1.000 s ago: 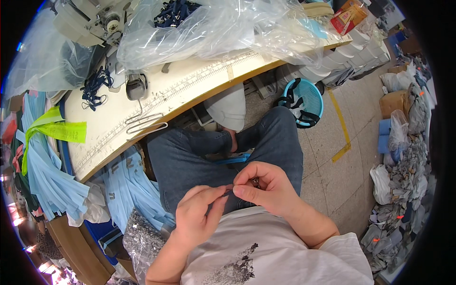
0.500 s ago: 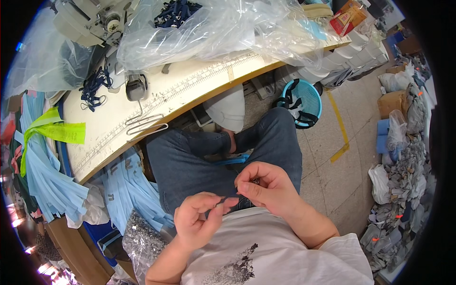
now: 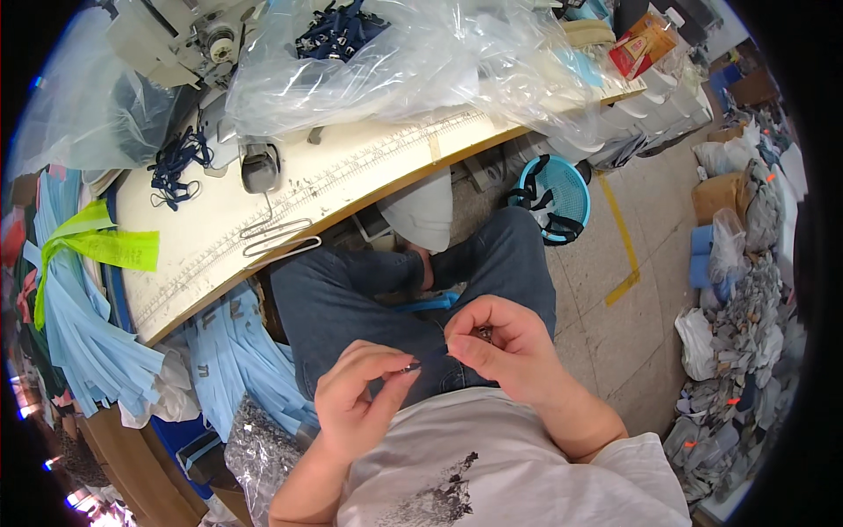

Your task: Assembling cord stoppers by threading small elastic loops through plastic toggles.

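Above my lap, my left hand point(image 3: 356, 397) pinches a small dark shiny piece point(image 3: 410, 366) between thumb and fingertips. It is too small to name. Close by on the right, my right hand point(image 3: 511, 353) is closed, thumb against the curled forefinger. Small dark metallic bits point(image 3: 482, 334) show inside its fingers; their kind is unclear. A short gap separates the two hands. Beneath them are my jeans point(image 3: 351, 303) and white shirt.
A white worktable point(image 3: 342, 180) with a ruler scale bears a sewing machine point(image 3: 215, 39), clear plastic bags point(image 3: 439, 66), navy straps point(image 3: 180, 167) and a bent wire rack point(image 3: 281, 237). Light blue strips point(image 3: 75, 325) hang left. A turquoise basket point(image 3: 566, 198) and scrap piles point(image 3: 746, 325) stand right.
My left hand has drawn slightly away from the right one, and the dark piece in its fingertips now shows plainly. My right hand has shifted a little right, with dark bits more visible.
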Demonstrator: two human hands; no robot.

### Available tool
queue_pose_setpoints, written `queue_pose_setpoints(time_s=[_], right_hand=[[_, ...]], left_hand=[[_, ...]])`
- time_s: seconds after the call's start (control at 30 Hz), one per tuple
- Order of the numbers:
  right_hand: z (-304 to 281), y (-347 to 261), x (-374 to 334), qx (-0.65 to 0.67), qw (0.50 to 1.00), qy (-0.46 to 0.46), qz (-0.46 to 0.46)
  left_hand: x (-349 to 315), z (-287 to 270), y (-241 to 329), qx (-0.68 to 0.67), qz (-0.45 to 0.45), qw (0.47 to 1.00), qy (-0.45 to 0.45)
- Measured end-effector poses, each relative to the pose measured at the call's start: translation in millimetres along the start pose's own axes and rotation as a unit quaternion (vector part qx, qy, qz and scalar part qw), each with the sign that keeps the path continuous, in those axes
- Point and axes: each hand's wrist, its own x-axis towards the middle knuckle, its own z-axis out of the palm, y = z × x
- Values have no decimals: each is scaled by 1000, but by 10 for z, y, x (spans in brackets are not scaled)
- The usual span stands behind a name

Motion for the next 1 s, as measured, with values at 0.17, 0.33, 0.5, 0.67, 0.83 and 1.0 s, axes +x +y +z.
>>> queue_pose_setpoints(time_s=[0.17, 0.33, 0.5, 0.67, 0.83, 1.0], right_hand=[[51, -39, 30, 7, 1000, -10, 15], [102, -61, 87, 23, 999, -13, 46], [184, -109, 159, 2, 999, -13, 39], [277, -142, 199, -107, 994, -8, -27], [357, -198, 220, -149, 988, -5, -42], [376, -197, 246, -122, 992, -12, -27]], left_hand=[[-95, 40, 14, -209, -69, 975, -6], [-105, 33, -11, -451, -117, 885, 7], [-87, -74, -156, -575, -128, 807, -52], [56, -149, -1, -439, -114, 891, -23], [46, -241, -27, -413, -185, 891, -18], [27, -245, -59, -471, -102, 876, -27]])
